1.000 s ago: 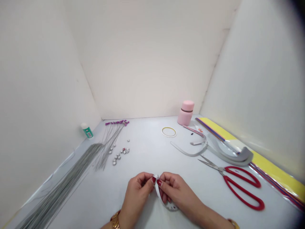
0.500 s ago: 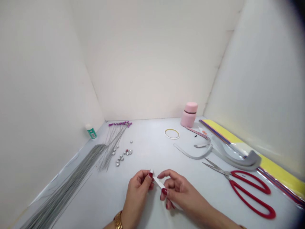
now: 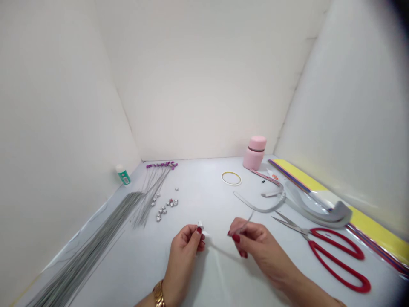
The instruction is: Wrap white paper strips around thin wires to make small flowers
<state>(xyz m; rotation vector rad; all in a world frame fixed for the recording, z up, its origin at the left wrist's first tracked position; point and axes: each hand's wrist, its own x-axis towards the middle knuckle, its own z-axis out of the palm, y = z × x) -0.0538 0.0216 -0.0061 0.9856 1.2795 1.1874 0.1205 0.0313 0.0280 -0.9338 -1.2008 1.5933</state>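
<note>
Far left, glue stick (image 3: pixel 123 175) is leaning; near left, grey wire bundle (image 3: pixel 86 247) is lying slantwise. Right of these, purple-tipped wires (image 3: pixel 161 165) are fanning toward the near side, small silver stars (image 3: pixel 162 210) lying beside them.

Near middle: left hand (image 3: pixel 183 256) is pinching the small folded end (image 3: pixel 200 224) of a white paper strip (image 3: pixel 223 253) between thumb and index finger, other fingers curling in. Fold is poking up past the thumb tip. Strip is running right from there, sagging low between the hands; blurred, so its exact path is hard to tell. It's looking very light, thin, bendy, maybe a bit slick, likely creasing or tearing under a hard pull. Best hold: fold by the fingertips, tail lightly by its flat sides.

Tape ring (image 3: pixel 231 184) is lying farther off, pink flask (image 3: pixel 254 153) standing far right of it. Right hand (image 3: pixel 265 251), well apart from the left, is pinching the strip's tail between thumb and index finger, free tip sticking up above the fingers.

Beyond it, grey-white strips (image 3: pixel 268 210) are curling on the table. Right of the hand, red-handled scissors (image 3: pixel 305 232) are lying with blades parted, yellow sheets (image 3: pixel 377 232) running along the right side.
</note>
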